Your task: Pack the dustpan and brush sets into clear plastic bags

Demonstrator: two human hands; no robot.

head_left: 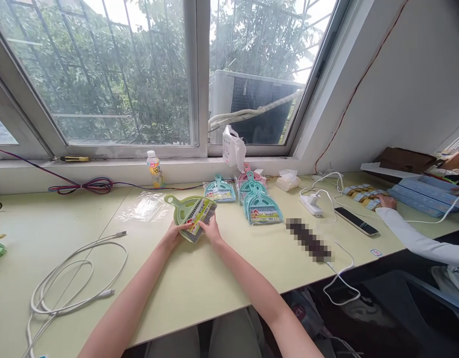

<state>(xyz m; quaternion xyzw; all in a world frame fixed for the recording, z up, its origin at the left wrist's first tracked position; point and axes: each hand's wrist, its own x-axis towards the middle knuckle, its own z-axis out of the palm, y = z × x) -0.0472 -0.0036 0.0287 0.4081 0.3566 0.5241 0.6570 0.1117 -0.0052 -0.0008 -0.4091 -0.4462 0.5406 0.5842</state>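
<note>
Between my two hands I hold a green mini dustpan [183, 209] with a small brush and a printed label on its face, tilted over the table. My left hand [174, 233] grips its lower left edge, thumb on the label. On the lower right side my right hand [211, 230] is closed on the same set, thumb also at the label. A clear plastic bag [142, 208] lies flat just left of the dustpan. To the right lies a pile of similar sets, with a teal dustpan [262, 206] in front and a pink one [248, 171] behind. Another teal set [219, 191] lies near the wall.
A drink bottle [155, 170] stands by the window sill. A coiled white cable [43, 293] lies at left. Rightward are a tissue pack [287, 180], a power strip [311, 204] and a phone [356, 221]. A co-worker's hand [386, 202] touches yellow bundles [363, 196].
</note>
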